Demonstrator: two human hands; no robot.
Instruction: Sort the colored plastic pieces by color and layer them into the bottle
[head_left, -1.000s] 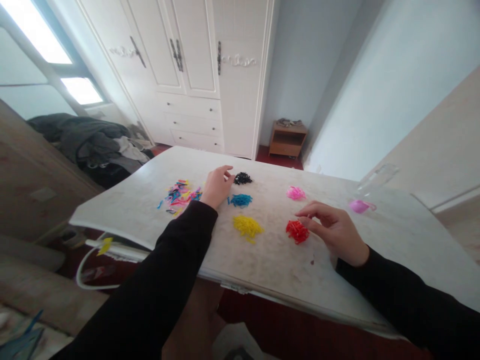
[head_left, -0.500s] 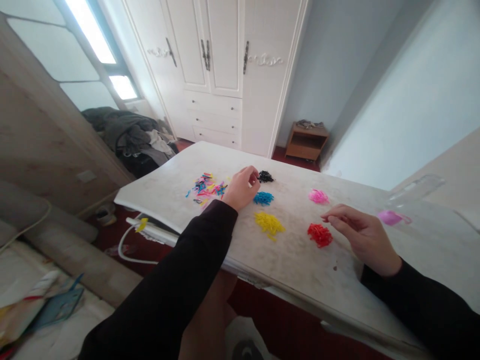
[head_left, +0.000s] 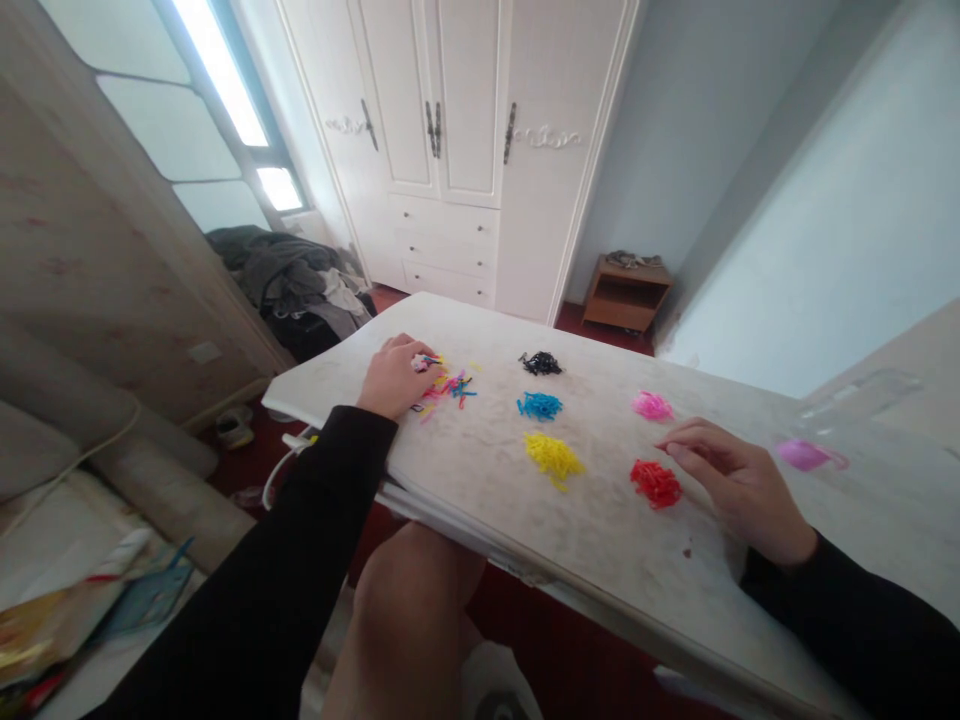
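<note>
Furnished room, white table: surface check

A white wardrobe stands beyond the table, with a small brown cabinet to its right and a heap of clothes to its left. On the tabletop, small coloured strips lie in six piles. The mixed pile is at the left, loosely scattered. Right of it, running from far to near, are the black pile, blue pile and yellow pile. Farther right lie the pink pile and, nearer, the red pile.

Left hand: fingers curled, at the left side of the mixed pile; cannot tell whether any strip is gripped. Right hand: partly curled, thumb and forefinger close together, just beside the red pile; cannot tell whether anything is held. A pink item lies well to the right, near a clear container.
</note>
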